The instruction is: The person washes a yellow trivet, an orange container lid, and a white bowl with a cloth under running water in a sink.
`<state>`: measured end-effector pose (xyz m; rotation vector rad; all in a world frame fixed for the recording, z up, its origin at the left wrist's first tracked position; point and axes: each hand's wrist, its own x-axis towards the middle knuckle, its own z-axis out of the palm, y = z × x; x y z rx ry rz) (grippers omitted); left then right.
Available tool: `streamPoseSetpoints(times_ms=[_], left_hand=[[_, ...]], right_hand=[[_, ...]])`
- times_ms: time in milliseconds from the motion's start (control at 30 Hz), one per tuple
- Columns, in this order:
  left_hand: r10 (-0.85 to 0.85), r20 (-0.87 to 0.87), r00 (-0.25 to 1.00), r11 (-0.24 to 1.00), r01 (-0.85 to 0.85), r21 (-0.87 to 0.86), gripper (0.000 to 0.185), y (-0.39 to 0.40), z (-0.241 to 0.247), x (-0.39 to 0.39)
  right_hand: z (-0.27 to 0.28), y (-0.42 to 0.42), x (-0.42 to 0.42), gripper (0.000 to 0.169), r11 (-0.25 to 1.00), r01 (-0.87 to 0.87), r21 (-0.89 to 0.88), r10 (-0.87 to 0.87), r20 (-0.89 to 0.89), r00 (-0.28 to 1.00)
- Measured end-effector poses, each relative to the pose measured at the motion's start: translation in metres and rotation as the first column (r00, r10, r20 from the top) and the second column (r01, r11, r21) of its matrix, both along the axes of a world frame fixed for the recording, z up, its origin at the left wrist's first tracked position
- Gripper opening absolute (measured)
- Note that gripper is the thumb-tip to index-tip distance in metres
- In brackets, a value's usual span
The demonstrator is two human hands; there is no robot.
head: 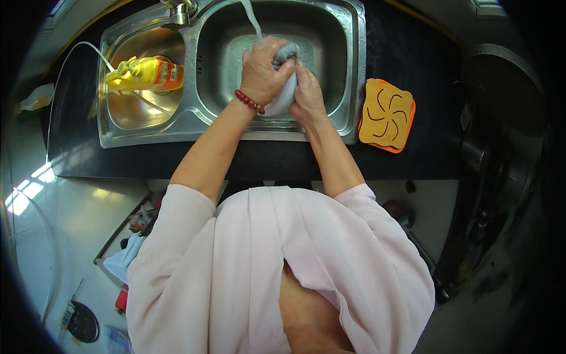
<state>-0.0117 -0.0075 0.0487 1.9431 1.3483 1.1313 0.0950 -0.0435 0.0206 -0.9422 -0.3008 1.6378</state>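
Observation:
Over the large basin of a stainless steel sink (205, 95), both my hands are at a white rounded vessel, likely a bowl or cup (283, 102). My left hand (265, 71), with a red bead bracelet (249, 101) at the wrist, lies over the vessel and grips a greyish wet cloth or scrubber (285, 54) at its top. My right hand (308, 92) holds the vessel's right side, thumb near the scrubber. A stream of water (252, 18) falls just behind my left hand. The vessel's far part is hidden by my hands.
A yellow and orange detergent bottle (148, 74) lies in the small left basin beside a white hose (95, 48). The faucet base (179, 15) stands behind. Right of the sink, an orange-rimmed pad or tray with a tan top (387, 115) rests on the black countertop (424, 66).

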Motion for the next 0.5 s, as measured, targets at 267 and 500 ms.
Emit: streamPoseSetpoints(times_ms=[267,500], left_hand=[[0.682,0.495,0.538,0.571,0.031,-0.821,0.044,0.023,-0.047,-0.056],[0.852,0.323,0.412,0.234,0.252,-0.939,0.041,-0.011,-0.044,-0.044]], right_hand=[[0.030,0.002,0.003,0.041,0.959,-0.259,0.118,0.228,0.222,0.948],[0.034,0.007,-0.024,0.036,0.982,-0.126,0.142,0.071,0.343,0.937]])
